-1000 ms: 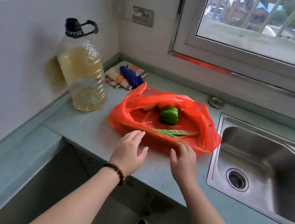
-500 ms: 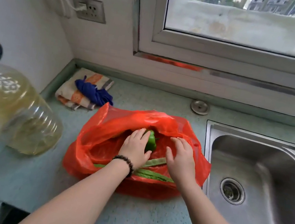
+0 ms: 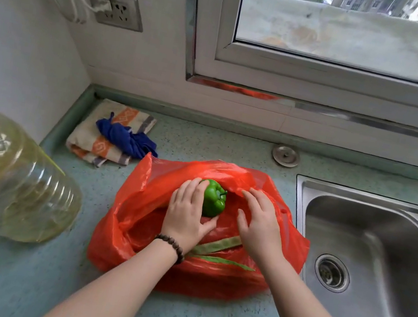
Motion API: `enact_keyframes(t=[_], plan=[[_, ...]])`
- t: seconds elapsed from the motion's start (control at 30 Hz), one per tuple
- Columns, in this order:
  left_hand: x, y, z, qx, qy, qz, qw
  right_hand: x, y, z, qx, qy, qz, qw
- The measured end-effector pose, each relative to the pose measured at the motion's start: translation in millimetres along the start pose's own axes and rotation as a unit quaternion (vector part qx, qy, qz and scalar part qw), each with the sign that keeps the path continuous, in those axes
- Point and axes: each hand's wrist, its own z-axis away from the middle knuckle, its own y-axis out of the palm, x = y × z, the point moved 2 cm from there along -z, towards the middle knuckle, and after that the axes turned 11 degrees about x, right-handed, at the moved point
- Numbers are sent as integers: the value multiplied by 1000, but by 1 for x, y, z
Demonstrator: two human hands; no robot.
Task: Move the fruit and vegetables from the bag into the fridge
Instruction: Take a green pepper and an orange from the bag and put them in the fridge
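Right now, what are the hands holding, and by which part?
The left hand grips the green pepper around its left side and bottom. The right hand holds nothing; it hovers open over the red bag.

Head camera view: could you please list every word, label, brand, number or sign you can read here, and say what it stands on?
None can be read.
Oil bottle: only an embossed diamond pattern, no label in view.
Wall socket: no readable marking.
Red plastic bag: plain.
Sink: overflow slots only, no lettering.
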Motion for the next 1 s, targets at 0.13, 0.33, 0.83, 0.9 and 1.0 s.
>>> enact_keyframes(t=[0.13,0.33,0.83,0.9,1.0], plan=[[24,-24,-26,-34,-15,43,998,-4,5,-30,67,-71,85,992],[53,-42,-67,-20,-63,137,988,-22,14,-83,168,-42,126,977],[97,-13,-47,54,-129,175,975,-19,0,-103,252,141,-66,955],[97,-16,-39,48,-130,176,975,-21,1,-97,204,121,-34,971],[99,-23,-27,27,-133,181,974,-5,4,-86,66,34,62,995]])
